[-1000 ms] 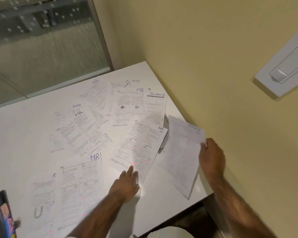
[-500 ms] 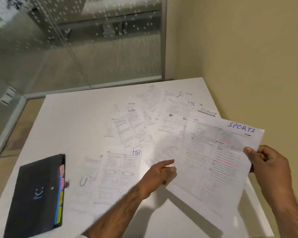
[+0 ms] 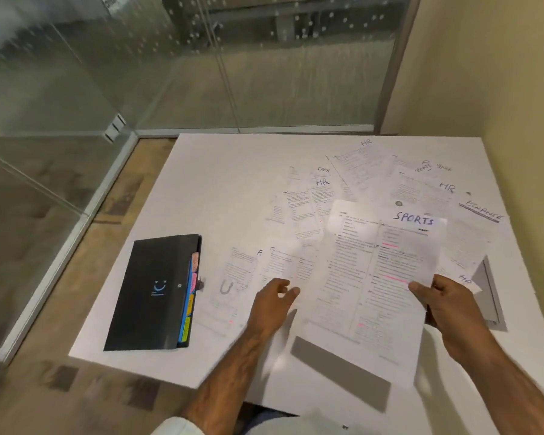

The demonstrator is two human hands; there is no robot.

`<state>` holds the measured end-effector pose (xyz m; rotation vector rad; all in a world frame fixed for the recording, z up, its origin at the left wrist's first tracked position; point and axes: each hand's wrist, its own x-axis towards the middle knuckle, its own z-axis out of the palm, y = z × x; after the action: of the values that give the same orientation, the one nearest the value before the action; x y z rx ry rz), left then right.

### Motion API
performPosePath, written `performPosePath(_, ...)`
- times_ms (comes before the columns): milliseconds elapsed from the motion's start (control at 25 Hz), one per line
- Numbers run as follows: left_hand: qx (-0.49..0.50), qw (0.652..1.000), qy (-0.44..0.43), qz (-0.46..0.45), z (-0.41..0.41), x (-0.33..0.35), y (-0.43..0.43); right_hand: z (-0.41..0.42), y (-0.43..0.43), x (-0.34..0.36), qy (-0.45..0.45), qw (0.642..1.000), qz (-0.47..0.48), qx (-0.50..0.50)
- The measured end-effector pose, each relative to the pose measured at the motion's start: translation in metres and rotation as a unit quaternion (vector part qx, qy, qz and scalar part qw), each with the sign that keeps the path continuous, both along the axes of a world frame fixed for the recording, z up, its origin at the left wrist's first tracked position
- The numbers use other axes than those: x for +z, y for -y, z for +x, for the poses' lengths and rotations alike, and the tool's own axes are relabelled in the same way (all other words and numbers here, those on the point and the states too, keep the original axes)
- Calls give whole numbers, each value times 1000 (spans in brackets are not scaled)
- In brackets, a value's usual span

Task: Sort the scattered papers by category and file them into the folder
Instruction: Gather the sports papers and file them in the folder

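My right hand pinches the right edge of a printed sheet marked SPORTS and holds it up over the white table. My left hand hovers at the sheet's left edge with loosely curled fingers, holding nothing. Several more sheets lie scattered flat behind: ones marked HR, another HR, FINANCE and one marked F. A closed black folder with coloured tabs along its right side lies at the table's left front.
A glass partition runs along the table's far side and left. A yellow wall borders the right side. The floor shows to the left of the table. Bare tabletop lies between the folder and the far edge.
The SPORTS sheet has swung left and lifted in front of me, held by my right hand. My left hand came off the table papers and moved toward the sheet's left edge.
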<state>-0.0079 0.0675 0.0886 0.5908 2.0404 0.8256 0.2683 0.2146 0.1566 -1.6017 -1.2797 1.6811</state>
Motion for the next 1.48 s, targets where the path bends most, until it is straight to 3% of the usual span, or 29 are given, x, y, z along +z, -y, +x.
performPosePath(120,-26,974,-155,-162,-34,-44,33,-6,-2,2,20,1000,2,-20)
performPosePath(280,-107,931,-225,-268,-41,-74,52,0,-2,12,45,997,15,-61)
performPosePath(480,-139,917,-257,-273,-45,-86,49,0,11,16,55,995,15,-82)
performPosePath(720,-128,938,-241,-216,-55,-82,43,-15,17,20,63,995,22,-78)
performPosePath(920,-171,921,-311,-162,-38,-74,42,-21,16,20,57,995,30,-75)
performPosePath(1120,-194,951,-230,-71,-9,-68,29,-19,16,22,57,994,37,-81)
performPosePath(1280,-191,958,-204,-63,1,-69,23,-11,14,26,52,994,42,-90)
performPosePath(1480,-127,941,-299,-93,-43,-67,22,3,13,25,66,992,45,-94)
